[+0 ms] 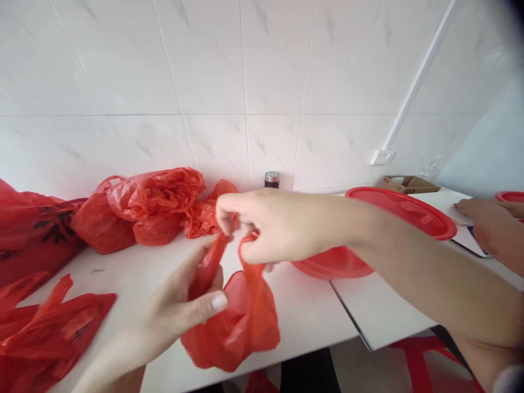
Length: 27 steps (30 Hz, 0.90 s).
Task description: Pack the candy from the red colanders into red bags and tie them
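A red plastic bag (241, 333) is held up by both hands near the table's front edge, its lower part bulging. My left hand (180, 305) grips one side of its upper part, thumb extended across the front. With bent fingers, my right hand (262, 224) holds the handle loops from above, palm turned down. What is inside the bag cannot be made out. Behind my hands, on the white table (135, 278), several crumpled and filled red plastic bags (155, 196) lie against the wall.
More red bags (53, 338) cover the left side. Red mesh baskets (403, 210) stand at the right. Also there are a dark bottle with a silver lid (272, 179), a cardboard box (409, 184), a red stool (426, 355) and another person's hands (491, 224).
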Motion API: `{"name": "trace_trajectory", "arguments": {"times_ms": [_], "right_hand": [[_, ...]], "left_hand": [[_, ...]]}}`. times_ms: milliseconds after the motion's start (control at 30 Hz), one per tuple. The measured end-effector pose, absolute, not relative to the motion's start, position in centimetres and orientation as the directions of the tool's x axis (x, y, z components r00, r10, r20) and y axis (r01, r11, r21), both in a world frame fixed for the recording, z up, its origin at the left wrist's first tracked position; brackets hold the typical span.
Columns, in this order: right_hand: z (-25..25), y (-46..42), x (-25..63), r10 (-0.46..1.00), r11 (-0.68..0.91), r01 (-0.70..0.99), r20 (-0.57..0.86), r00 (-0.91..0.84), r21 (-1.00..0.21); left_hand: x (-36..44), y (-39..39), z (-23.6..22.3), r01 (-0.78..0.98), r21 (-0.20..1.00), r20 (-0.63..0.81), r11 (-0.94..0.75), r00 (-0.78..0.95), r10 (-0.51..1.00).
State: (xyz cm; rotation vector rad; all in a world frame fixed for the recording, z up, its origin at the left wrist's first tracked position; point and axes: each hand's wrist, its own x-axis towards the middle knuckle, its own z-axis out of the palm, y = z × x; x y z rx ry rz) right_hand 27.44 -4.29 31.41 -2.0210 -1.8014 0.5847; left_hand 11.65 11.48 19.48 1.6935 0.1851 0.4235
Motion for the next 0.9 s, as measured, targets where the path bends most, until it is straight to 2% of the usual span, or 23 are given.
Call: {"name": "trace_trajectory", "arguments": {"times_ms": [67,100,200,300,400,467,500,567,633,733,833,900], "right_hand": [[30.6,-2.8,26.1,0.999,-0.044,0.768,-0.009,0.049,-0.639],[30.2,-2.1,25.6,1.000,0.000,0.729,0.018,0.018,-0.685],[28.5,-1.0,25.2,0.987,0.149,0.598,0.160,-0.036,-0.787],[26.3,-0.9,26.3,0.950,0.227,0.615,0.310,0.029,-0.755],[23.9,-1.3,27.9,0.968,0.151,0.672,0.245,0.047,-0.725],[22.7,-1.6,28.5,0.974,0.083,0.651,0.199,0.107,-0.755],[22.4,-1.9,28.4,0.962,0.075,0.637,0.222,0.155,-0.768],[22.3,-2.7,27.8,0.932,0.110,0.590,0.290,0.219,-0.800],[22.6,-3.7,26.8,0.939,0.180,0.505,0.300,0.168,-0.844],[22.5,-4.6,25.7,0.961,0.243,0.414,0.277,0.022,-0.877],[20.9,-3.7,26.0,0.899,0.305,0.474,0.414,0.145,-0.826],[19.1,-2.5,26.7,0.878,0.282,0.493,0.429,0.213,-0.823]], "left_hand": [[12.6,10.9,19.8,-0.053,0.972,0.106,-0.228,0.968,0.227],[13.0,10.6,19.8,-0.023,0.971,0.074,-0.237,0.975,0.211],[13.7,10.4,19.4,0.057,0.991,-0.006,-0.118,0.921,0.388],[13.8,11.0,18.4,0.124,0.991,-0.136,0.058,0.867,0.479],[13.8,11.7,17.7,0.195,0.978,-0.210,0.079,0.884,0.417],[14.0,11.9,17.5,0.208,0.977,-0.213,0.052,0.924,0.318],[14.1,12.0,17.5,0.195,0.980,-0.201,0.046,0.943,0.267],[14.4,12.3,17.5,0.143,0.988,-0.152,0.056,0.967,0.207],[14.4,12.7,17.4,0.069,0.996,-0.076,0.050,0.982,0.174],[14.2,13.3,17.5,-0.042,0.994,0.052,-0.097,0.994,0.095],[14.0,13.5,17.7,-0.017,0.960,0.039,-0.280,0.997,0.073],[14.1,13.4,17.7,0.035,0.935,-0.003,-0.352,0.996,0.092]]}}
